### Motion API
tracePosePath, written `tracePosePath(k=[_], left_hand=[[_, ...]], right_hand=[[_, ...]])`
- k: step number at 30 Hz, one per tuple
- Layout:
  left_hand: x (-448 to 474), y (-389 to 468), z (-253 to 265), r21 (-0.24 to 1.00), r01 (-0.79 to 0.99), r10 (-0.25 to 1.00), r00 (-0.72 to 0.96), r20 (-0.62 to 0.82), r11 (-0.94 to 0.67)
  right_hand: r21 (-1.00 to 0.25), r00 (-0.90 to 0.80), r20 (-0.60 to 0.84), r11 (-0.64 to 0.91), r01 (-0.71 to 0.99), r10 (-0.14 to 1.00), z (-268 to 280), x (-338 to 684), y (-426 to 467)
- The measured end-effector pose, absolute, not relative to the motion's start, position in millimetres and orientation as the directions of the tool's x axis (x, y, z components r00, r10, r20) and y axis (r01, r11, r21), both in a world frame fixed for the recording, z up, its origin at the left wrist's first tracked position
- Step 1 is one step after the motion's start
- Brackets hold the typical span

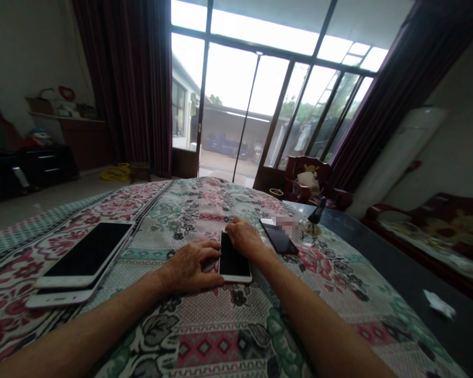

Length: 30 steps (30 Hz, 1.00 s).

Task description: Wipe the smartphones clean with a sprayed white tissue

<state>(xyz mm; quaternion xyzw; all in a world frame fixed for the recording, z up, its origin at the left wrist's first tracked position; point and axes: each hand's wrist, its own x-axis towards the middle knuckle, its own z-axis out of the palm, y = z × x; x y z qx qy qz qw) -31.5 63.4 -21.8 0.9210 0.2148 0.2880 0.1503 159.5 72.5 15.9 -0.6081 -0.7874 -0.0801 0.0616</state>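
Note:
A white-framed smartphone lies screen up on the patterned tablecloth, its dark screen facing me. Along its left edge rests my left hand, thumb stretched to the lower left corner and fingers apart from it near the upper left side. My right hand covers the top end of the phone, its fingers curled together at the upper left corner. What lies under those fingertips is hidden. Just right of this hand is another dark phone, lying flat with a blurred patch over its upper part.
Two stacked white phones lie at the left. A dark bottle-like object stands at the right, near the dark table surface with a crumpled white tissue. Beyond are a wooden chair and glass doors.

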Motion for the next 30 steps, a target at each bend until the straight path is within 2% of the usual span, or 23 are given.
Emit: tracePosePath(k=[3,6,11,21,26,30], left_hand=[[-31.5,63.7,-22.2,0.409,0.299,0.480,0.740,0.471,-0.862],[-31.2,64.0,-22.9,0.413,0.283,0.472,0.736,0.485,-0.866],[-31.3,64.4,-23.6,0.409,0.266,0.458,0.737,0.497,-0.873],[-31.0,63.3,-22.5,0.414,0.295,0.484,0.726,0.488,-0.861],[-30.4,63.8,-23.4,0.408,0.266,0.459,0.733,0.503,-0.873],[-30.1,64.5,-24.1,0.401,0.252,0.444,0.734,0.514,-0.881]], right_hand=[[0.043,-0.274,0.187,0.271,0.962,0.943,18.5,164.1,70.3],[0.033,-0.351,0.112,0.350,0.936,0.930,29.4,161.4,55.1],[-0.003,-0.386,0.018,0.386,0.923,0.922,41.4,158.3,43.5],[0.074,-0.278,0.176,0.269,0.960,0.944,12.3,159.2,88.0],[0.073,-0.382,0.201,0.375,0.924,0.902,11.6,164.9,54.6],[0.039,-0.467,0.143,0.467,0.883,0.872,18.0,170.8,29.3]])
